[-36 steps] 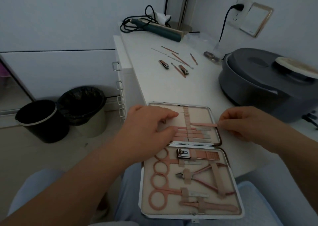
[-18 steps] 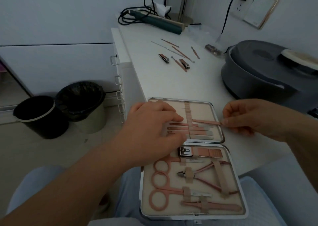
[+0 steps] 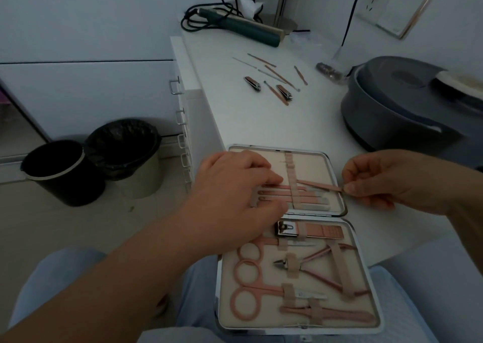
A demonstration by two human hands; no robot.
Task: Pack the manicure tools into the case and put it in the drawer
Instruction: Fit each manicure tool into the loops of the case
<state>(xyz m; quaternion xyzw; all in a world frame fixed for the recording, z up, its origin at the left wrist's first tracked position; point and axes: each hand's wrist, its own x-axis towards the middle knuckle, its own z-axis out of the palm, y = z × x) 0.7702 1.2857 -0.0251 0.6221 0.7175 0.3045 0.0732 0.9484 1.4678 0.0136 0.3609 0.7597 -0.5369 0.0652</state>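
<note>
Here right hand (image 3: 386,183) pinches slim pink tool (image 3: 320,185) over case (image 3: 337,159).

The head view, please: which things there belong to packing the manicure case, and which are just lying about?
Job:
- open case
- pink tool pinched by right hand
- left hand on the slots
- loose tools on the desk

Lying about:
- grey lidded pot
- green styling wand
- two bins

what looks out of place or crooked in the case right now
One slim pink tool in the case's upper half sits askew: it slants across the strap and pokes past the right rim, pinched by the right hand. The tools below it lie straight. Several tools still lie loose on the counter.
</note>
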